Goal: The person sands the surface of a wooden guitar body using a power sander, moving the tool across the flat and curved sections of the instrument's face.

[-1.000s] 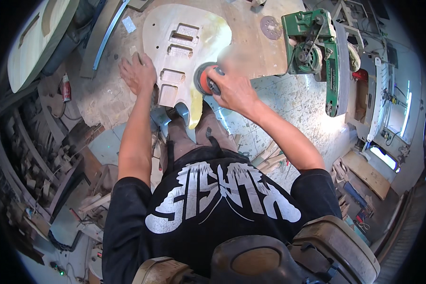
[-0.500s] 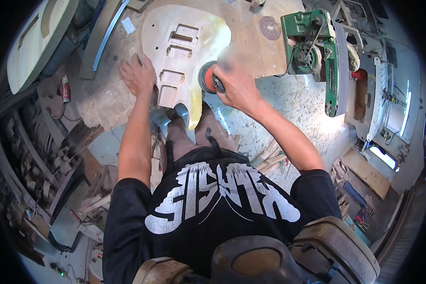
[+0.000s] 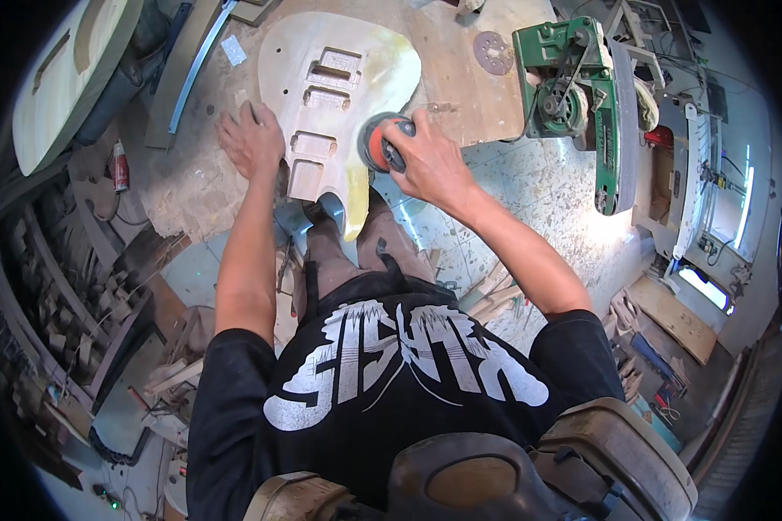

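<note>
The right hand point(image 3: 426, 161) grips an orange sander point(image 3: 379, 144) on a guitar body's point(image 3: 339, 95) edge. The left hand point(image 3: 252, 139) lies flat and spread near the tabletop's point(image 3: 191, 187) front edge, touching the body.

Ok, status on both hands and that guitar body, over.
Left hand flat on pale wooden guitar body, steadying. Right hand gripping round orange sander at body's right edge. Nothing blocking.

Black short-sleeved T-shirt point(image 3: 391, 391) — jagged white print, bare forearms — dark trousers point(image 3: 356, 252)

The guitar body point(image 3: 339, 95) is bare, pale, matt wood, smooth-looking; the table point(image 3: 191, 174) is rough, dusty wood; the sander point(image 3: 381, 143) has orange plastic.
</note>
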Available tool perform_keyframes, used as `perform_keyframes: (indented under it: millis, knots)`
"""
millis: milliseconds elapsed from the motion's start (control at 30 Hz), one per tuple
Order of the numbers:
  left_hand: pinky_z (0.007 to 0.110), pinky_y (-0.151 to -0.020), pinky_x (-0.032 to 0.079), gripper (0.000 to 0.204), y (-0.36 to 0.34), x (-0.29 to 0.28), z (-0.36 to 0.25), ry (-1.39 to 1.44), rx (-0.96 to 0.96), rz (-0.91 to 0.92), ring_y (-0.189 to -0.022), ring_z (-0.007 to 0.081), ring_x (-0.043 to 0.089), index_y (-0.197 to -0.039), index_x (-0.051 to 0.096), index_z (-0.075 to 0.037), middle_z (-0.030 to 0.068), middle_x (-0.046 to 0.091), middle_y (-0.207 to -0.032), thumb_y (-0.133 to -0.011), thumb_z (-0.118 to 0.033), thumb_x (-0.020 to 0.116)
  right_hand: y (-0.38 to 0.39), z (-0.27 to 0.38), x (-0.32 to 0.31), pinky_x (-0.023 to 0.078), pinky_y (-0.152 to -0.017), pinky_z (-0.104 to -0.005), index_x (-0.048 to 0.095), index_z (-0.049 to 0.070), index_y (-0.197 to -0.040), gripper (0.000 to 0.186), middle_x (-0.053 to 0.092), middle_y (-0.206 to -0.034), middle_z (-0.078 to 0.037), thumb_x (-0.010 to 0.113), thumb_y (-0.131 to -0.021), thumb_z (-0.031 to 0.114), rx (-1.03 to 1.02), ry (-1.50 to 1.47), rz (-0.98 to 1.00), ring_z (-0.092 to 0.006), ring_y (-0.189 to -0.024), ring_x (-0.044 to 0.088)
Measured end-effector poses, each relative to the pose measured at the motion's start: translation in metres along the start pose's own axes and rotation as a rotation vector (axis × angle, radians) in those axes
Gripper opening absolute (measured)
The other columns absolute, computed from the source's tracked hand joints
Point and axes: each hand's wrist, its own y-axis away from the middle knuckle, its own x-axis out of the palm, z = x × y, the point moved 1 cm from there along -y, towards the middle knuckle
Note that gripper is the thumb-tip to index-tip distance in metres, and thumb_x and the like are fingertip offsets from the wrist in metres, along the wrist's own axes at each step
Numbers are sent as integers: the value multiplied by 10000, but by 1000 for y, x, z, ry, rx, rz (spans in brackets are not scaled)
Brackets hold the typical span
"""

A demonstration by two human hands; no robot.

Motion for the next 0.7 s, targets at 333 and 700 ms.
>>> perform_keyframes:
  millis: [333, 700]
  knots:
    - [506, -1290, 238, 578, -1, -2, -2, -39, 3, -3, -1558, 402, 306, -1501, 620, -170, 226, 425, -1636, -1066, -508, 444, -55, -78, -32, 576, -775, -592, 535, 186, -1353, 597, 547, -1203, -299, 803, -824, 257, 141, 161, -214, -539, -913, 676]
    - [516, -1279, 247, 569, 0, -6, -3, -5, 18, 1, -1548, 409, 318, -1461, 645, -110, 263, 429, -1613, -1070, -471, 446, -38, -41, -20, 592, -760, -583, 541, 239, -1322, 580, 539, -1207, -273, 797, -805, 185, 13, 82, -84, -528, -926, 671]
